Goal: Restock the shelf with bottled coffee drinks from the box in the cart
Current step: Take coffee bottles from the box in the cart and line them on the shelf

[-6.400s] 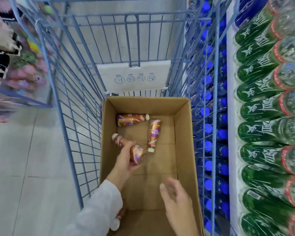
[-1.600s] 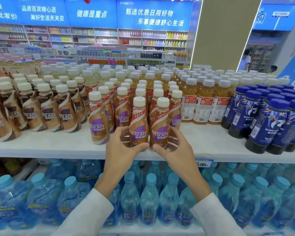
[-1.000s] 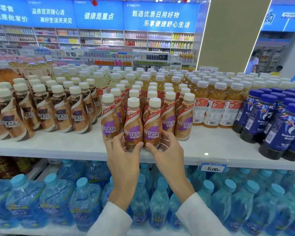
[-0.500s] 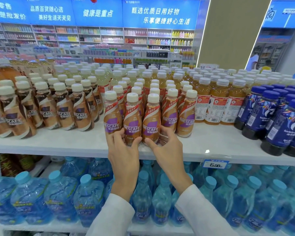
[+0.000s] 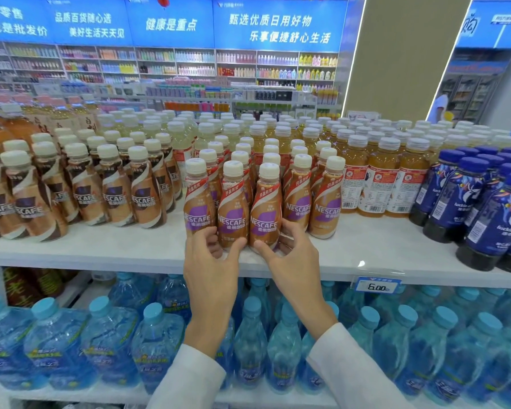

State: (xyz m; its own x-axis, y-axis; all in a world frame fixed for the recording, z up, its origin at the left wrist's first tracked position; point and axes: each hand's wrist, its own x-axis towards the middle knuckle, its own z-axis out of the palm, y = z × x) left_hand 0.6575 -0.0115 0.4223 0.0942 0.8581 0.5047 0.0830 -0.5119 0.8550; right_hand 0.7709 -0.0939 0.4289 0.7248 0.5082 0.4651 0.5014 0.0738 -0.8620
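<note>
Coffee bottles (image 5: 297, 202), white-capped with brown-and-purple labels, stand upright on the shelf (image 5: 101, 249); three form the foremost row. Left hand (image 5: 210, 267): thumb and fingers curled round the middle bottle (image 5: 233, 214). Right hand (image 5: 292, 261): curled round the rightmost bottle (image 5: 264, 214). Water bottles (image 5: 157, 335) fill the tier below.

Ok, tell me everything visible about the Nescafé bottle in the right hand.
The Nescafé bottle is small, waisted plastic with a cream cap and a brown, white and purple sleeve with a red band near the neck. It stands upright at the front of the white shelf, beside the neighbouring bottle that the left hand pinches. The right hand grips its base, thumb in front.
</note>
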